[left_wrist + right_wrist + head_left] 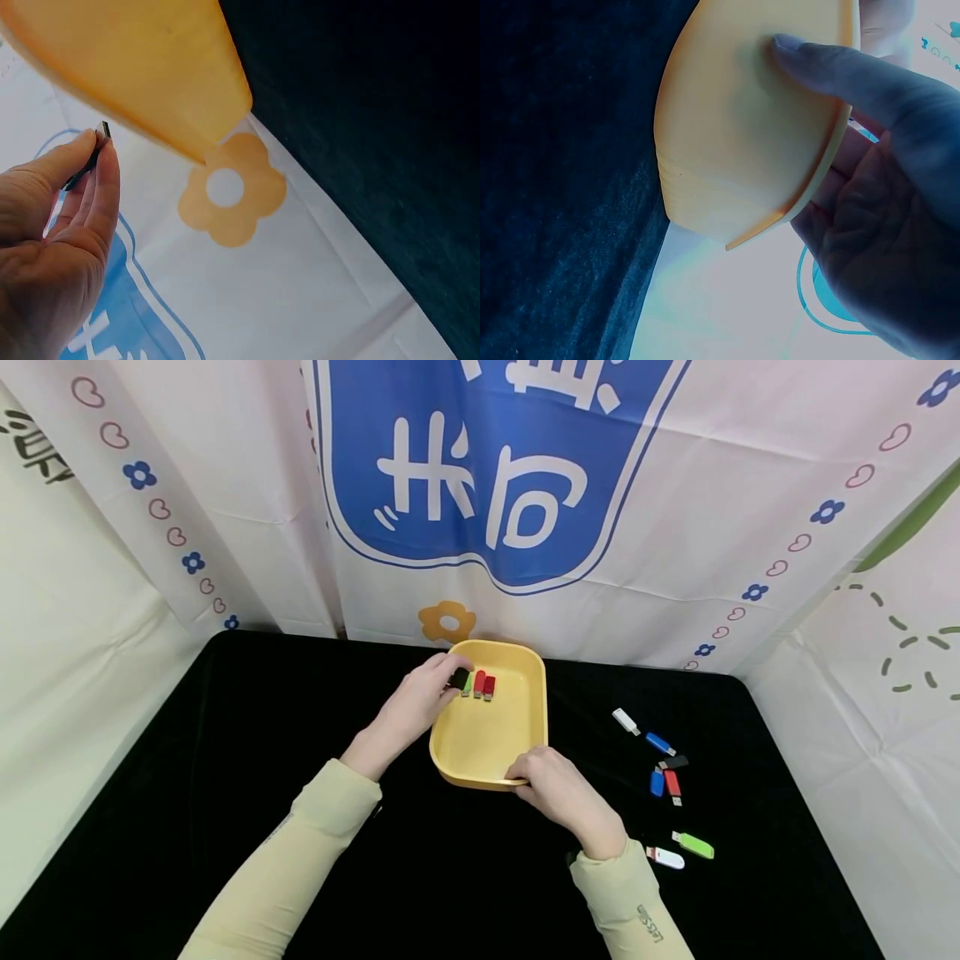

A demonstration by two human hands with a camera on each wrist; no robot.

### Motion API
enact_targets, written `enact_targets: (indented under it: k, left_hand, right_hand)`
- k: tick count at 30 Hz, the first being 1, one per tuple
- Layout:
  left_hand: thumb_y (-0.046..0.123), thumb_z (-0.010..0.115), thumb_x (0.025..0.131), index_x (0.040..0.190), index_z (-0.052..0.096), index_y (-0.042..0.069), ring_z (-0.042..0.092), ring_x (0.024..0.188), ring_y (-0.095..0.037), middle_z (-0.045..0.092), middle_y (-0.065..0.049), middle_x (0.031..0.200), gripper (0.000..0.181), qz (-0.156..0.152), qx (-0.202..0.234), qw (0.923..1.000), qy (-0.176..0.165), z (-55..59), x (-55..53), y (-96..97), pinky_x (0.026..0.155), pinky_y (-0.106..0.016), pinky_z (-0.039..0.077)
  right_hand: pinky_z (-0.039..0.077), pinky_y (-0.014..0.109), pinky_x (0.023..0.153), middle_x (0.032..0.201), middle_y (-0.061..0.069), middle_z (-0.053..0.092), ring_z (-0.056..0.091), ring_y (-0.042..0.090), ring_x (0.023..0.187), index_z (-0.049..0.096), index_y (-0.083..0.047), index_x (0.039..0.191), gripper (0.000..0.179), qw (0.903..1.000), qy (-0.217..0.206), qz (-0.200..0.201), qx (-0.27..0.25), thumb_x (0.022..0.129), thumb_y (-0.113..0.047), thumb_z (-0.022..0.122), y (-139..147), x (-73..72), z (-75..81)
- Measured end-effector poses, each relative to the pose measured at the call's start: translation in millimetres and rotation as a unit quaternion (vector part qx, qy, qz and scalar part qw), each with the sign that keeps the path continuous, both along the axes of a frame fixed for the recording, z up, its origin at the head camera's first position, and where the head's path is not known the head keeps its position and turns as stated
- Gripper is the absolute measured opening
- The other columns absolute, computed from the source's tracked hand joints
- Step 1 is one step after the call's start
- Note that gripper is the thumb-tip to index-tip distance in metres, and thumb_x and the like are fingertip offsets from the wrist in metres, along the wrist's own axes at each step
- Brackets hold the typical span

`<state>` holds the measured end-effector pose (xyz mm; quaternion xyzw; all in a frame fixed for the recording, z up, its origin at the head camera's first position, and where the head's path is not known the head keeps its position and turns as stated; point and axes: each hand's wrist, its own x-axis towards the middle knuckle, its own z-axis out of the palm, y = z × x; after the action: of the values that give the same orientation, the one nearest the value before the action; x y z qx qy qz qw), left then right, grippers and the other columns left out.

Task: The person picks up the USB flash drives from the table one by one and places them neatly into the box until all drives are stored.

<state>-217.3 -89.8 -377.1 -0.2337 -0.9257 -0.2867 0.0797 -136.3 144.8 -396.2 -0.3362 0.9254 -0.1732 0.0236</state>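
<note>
My left hand [412, 703] is at the upper left of a yellow plastic tray [498, 735], pinching a black USB flash drive [459, 678] between thumb and fingers. The left wrist view shows that drive [82, 171] held at a slant by the fingertips. Beside it in the tray lie a green USB drive [468, 685], partly hidden, and two red USB drives [489, 687] in a row. My right hand [561, 787] grips the tray's near right rim, its thumb [806, 64] against the outer wall in the right wrist view.
Right of the tray, on the black cloth [360, 877], lie a white drive [625, 722], blue drives [660, 743], a black drive [675, 762] and a red drive [672, 785]. Nearer are a green drive [696, 846] and a white one [667, 858]. A printed curtain [262, 527] hangs behind.
</note>
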Motion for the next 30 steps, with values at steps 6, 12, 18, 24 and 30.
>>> enact_targets:
  k: [6,12,18,24,30]
  left_hand:
    - [-0.001,0.071,0.088,0.122,0.056,0.016,0.065,0.106,-0.023,0.063,-0.004,0.122,0.041,-0.049,-0.013,0.9987,0.006,-7.9,-2.5,12.1,0.091,-0.038,0.057]
    - [0.002,0.072,0.089,0.122,0.057,0.016,0.064,0.111,-0.022,0.063,-0.005,0.124,0.039,-0.069,-0.025,0.9973,0.004,-13.1,-4.3,22.1,0.091,-0.038,0.056]
    - [0.003,0.072,0.089,0.122,0.058,0.013,0.061,0.116,-0.022,0.063,-0.006,0.123,0.038,-0.095,-0.048,0.9942,-0.016,-16.3,-7.7,30.0,0.098,-0.037,0.052]
    - [0.0,0.074,0.086,0.12,0.058,0.009,0.06,0.112,-0.022,0.064,-0.006,0.119,0.038,-0.116,-0.079,0.9896,-0.029,-18.2,-11.3,38.3,0.099,-0.036,0.05]
    - [-0.002,0.072,0.086,0.116,0.057,0.01,0.06,0.108,-0.02,0.064,-0.005,0.114,0.036,-0.124,-0.09,0.987,-0.049,-20.3,-11.8,43.4,0.098,-0.034,0.05]
  right_hand:
    - [0.054,0.03,0.077,0.084,-0.005,0.074,0.066,0.013,0.082,0.076,-0.016,0.082,0.014,1.0,-0.001,0.005,-0.002,0.082,-0.002,0.078,0,-0.8,-0.1]
    - [0.053,0.029,0.074,0.081,-0.006,0.073,0.064,0.013,0.078,0.075,-0.016,0.079,0.016,0.9999,0.011,0.012,-0.003,0.082,0.0,0.077,0,-0.6,0.0]
    - [0.053,0.029,0.074,0.08,-0.006,0.072,0.064,0.013,0.078,0.075,-0.016,0.078,0.018,0.9997,0.019,0.013,-0.005,0.08,0.002,0.076,1,-0.6,-0.3]
    - [0.054,0.03,0.076,0.082,-0.004,0.074,0.066,0.014,0.08,0.075,-0.016,0.081,0.018,0.9998,0.009,0.014,-0.006,0.081,0.002,0.076,2,-1.1,-0.9]
    - [0.054,0.031,0.078,0.083,-0.002,0.074,0.066,0.014,0.083,0.075,-0.015,0.083,0.015,0.9998,0.007,0.015,-0.004,0.082,0.0,0.076,3,-1.1,-1.3]
